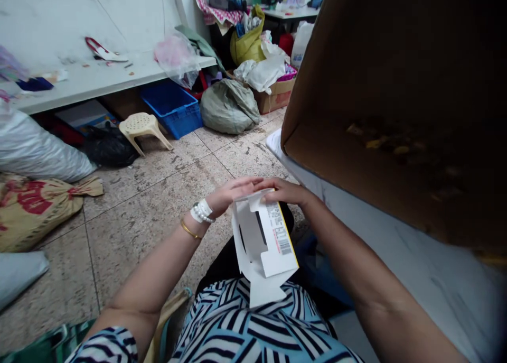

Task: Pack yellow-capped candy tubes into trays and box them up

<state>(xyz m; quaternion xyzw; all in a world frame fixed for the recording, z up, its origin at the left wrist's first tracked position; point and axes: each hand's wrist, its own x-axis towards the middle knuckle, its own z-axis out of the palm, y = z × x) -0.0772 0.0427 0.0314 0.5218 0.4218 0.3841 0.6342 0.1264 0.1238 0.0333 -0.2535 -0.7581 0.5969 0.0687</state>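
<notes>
A small white cardboard box point(273, 247) with a barcode and a yellow edge is held above my lap. Its near end is open, with loose flaps hanging toward me, and a dark cut-out shows in it. At the far end, my left hand point(233, 193) lies against the box with its fingers stretched out and nearly flat. My right hand point(287, 192) grips the same far end, the thumb on the white flap and the fingers behind it. The two hands meet at the fingertips.
To my right, a large brown carton point(317, 157) with small pieces inside lies on a white table point(336, 199). A cream stool point(143, 124), a blue crate point(178, 112) and a grey sack point(229, 106) stand ahead on the tiled floor. Full sacks point(43, 207) lie at left.
</notes>
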